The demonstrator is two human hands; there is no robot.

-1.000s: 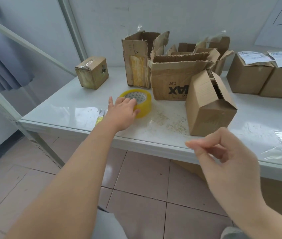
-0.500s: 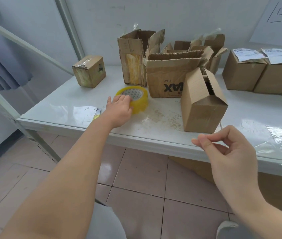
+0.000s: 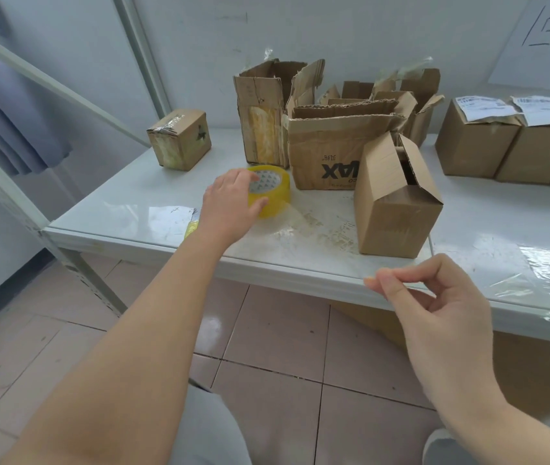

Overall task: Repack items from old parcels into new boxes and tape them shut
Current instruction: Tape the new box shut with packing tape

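I see the yellow tape roll [image 3: 272,193] lying flat on the white desk [image 3: 132,209]. The left hand [image 3: 230,206] curls over its near rim and grips it. Torn old cartons [image 3: 327,152] stand just beyond that hand, and an open-flapped box [image 3: 398,209] sits to its right. The right hand [image 3: 434,307] hovers at the desk's front edge, thumb and forefinger tips together. I cannot tell whether they pinch anything.

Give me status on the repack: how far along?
Done, apparently: labelled boxes at right look closed. In hand: left hand grips the tape roll; right hand hovers pinched, nothing visible in it. Left: the front box has open flaps, untaped; torn old parcels stand behind it, contents not visible.
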